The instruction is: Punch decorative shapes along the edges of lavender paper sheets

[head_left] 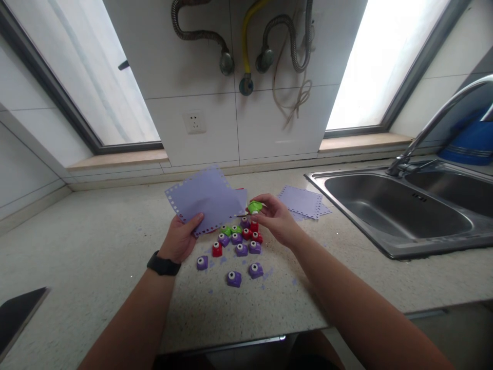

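Punching in progress: above the tabletop's middle, the left hand (181, 237) pinches a lilac paper sheet (206, 200) while the right hand (275, 218), grip clamped on a green punch (254, 206), meets its edge. Next, seemingly, seat and squeeze.

No legible text, label, brand, number or sign found on any surface: checked lilac paper sheet (208, 200), small craft punches (241, 250), wall socket (194, 122) and black wristband (163, 265).
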The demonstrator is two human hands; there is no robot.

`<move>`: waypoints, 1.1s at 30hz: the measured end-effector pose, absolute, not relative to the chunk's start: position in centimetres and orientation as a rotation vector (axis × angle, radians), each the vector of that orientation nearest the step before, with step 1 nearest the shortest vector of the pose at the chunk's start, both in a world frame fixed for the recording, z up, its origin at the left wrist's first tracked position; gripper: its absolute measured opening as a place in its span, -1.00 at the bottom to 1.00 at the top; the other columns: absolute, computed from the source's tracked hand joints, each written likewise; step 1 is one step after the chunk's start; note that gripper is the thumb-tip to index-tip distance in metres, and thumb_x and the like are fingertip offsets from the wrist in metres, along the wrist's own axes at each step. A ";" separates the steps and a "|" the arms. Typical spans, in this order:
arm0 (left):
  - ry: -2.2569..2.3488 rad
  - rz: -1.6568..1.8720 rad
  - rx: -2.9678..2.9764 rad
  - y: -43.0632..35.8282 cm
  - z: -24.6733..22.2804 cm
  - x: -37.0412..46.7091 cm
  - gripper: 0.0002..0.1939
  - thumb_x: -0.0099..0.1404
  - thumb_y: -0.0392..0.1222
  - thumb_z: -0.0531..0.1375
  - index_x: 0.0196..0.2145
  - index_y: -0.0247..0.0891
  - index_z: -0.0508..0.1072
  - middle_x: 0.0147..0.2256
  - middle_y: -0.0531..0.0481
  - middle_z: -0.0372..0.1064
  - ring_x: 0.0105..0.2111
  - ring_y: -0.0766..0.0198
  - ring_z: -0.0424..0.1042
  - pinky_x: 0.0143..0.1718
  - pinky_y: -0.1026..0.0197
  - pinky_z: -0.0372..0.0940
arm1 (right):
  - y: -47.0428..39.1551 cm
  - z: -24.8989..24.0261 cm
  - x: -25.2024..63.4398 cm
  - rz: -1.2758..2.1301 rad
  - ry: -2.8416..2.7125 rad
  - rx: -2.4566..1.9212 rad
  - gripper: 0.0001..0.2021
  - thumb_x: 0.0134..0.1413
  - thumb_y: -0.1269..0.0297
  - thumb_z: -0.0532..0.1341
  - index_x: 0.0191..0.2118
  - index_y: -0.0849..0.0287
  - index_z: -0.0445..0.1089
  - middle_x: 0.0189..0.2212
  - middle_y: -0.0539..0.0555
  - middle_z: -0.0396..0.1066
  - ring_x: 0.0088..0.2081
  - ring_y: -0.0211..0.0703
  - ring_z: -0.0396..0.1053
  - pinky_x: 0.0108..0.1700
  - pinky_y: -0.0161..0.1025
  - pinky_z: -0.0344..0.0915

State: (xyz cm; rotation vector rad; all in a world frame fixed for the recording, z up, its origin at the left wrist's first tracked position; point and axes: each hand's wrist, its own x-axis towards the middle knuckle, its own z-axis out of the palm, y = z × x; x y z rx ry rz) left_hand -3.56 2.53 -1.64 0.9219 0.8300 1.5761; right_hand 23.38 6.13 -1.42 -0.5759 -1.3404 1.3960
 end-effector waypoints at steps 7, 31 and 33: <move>0.859 1.570 0.948 2.6 -1.6 -3.8 -0.26 0.11 -0.20 0.54 0.24 -0.08 0.49 0.06 -0.12 0.63 -0.22 0.08 0.68 -0.34 0.13 0.65 | 6.0 -1.4 23.2 1.413 -1.348 -0.578 -0.60 -0.03 0.33 0.53 -0.07 0.04 0.45 -0.25 -0.05 0.49 -0.24 -0.26 0.50 -0.14 -0.23 0.48; 0.848 1.623 0.928 2.3 -0.8 -3.6 -0.47 0.07 -0.26 0.55 0.02 -0.12 0.60 -0.10 0.02 0.66 -0.32 0.17 0.65 -0.42 0.17 0.65 | 5.7 -1.4 23.0 1.537 -1.346 -0.571 -0.55 -0.02 0.16 0.55 -0.06 0.04 0.41 -0.24 -0.02 0.51 -0.22 -0.18 0.57 -0.09 -0.14 0.56; 0.838 1.634 0.920 2.2 -0.7 -3.5 -0.47 0.07 -0.27 0.54 0.01 -0.11 0.60 -0.11 0.05 0.65 -0.33 0.20 0.65 -0.44 0.19 0.64 | 5.7 -1.4 23.0 1.543 -1.344 -0.576 -0.55 -0.03 0.17 0.56 -0.06 0.04 0.42 -0.24 -0.02 0.50 -0.22 -0.18 0.57 -0.10 -0.15 0.56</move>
